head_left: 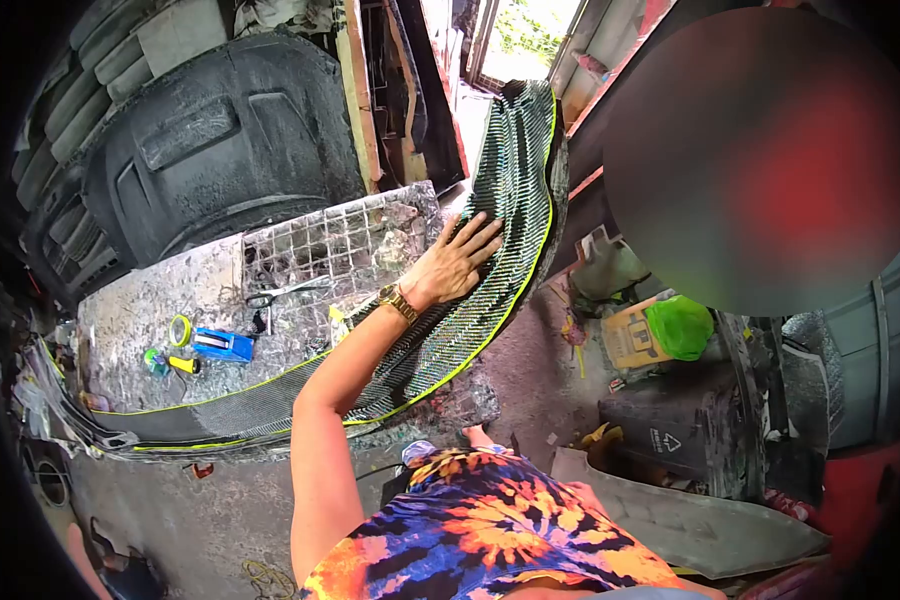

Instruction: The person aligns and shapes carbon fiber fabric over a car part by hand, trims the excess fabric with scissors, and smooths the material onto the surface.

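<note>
My left hand (455, 262), with a gold watch on its wrist, lies palm down and fingers spread on a long curved strip of black-and-silver woven cloth (515, 200) that looks like carbon fibre. Yellow-green edging (490, 340) runs along the strip's rim. The strip curves from the doorway down past my forearm and along the front of a stained worktable (150, 310). Nothing is gripped in that hand. My right hand is out of sight. On the table are scissors (288, 290), a blue tool or dispenser (223, 345), a yellow tape roll (179, 330) and a small yellow item (184, 365).
A wire grid (320, 245) lies on the table. Behind it leans a large black moulded panel (220, 140) like a car bonnet. To the right are a cardboard box (632, 335), a green bag (680, 328) and a black bin (660, 420). Another person's arm (85, 560) shows bottom left.
</note>
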Available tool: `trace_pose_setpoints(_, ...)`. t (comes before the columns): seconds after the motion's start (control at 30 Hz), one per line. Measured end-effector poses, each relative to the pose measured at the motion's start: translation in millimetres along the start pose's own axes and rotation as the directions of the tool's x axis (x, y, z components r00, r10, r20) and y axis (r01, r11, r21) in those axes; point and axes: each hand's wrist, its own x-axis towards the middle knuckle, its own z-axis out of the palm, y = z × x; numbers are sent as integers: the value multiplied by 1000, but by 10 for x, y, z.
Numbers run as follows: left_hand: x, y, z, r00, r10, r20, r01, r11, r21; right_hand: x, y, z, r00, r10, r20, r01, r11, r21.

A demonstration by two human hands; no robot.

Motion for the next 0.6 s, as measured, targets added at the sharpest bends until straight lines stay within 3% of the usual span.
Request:
trace_pose_setpoints(0.03, -57, 1, -2, 1000, 18, 3, -18, 1000, -4, -51, 10, 15, 1000, -6, -4, 6, 1000, -29)
trace_pose_setpoints(0.13, -211, 23, 21, 1000, 18, 23, -18, 999, -34, -1339, -1308, 479, 995, 26, -92, -46, 973, -227)
trace_pose_setpoints(0.23, -295, 27, 6, 998, 29, 59, -28, 999, -23, -1220, -1315, 543, 996, 70, -47, -70, 998, 3)
trace_pose_setpoints(0.5, -520, -32, -80, 987, 138, 87, -130, 988, -83, -1298, -1517, 526, 999, 8, -48, -13, 993, -116)
trace_pose_setpoints(0.53, -499, -8, -91, 995, 90, 42, -82, 982, -168, -1316, -1531, 546, 997, 19, -80, -29, 992, -124)
trace_pose_setpoints(0.57, -432, 41, -171, 999, -25, 26, 33, 915, -402, -1333, -1525, 552, 997, 21, -76, -29, 993, -115)
trace_pose_setpoints(0.6, -324, 67, -116, 988, -147, -42, 82, 739, -669, -1306, -1482, 576, 996, 36, -78, -43, 994, -101)
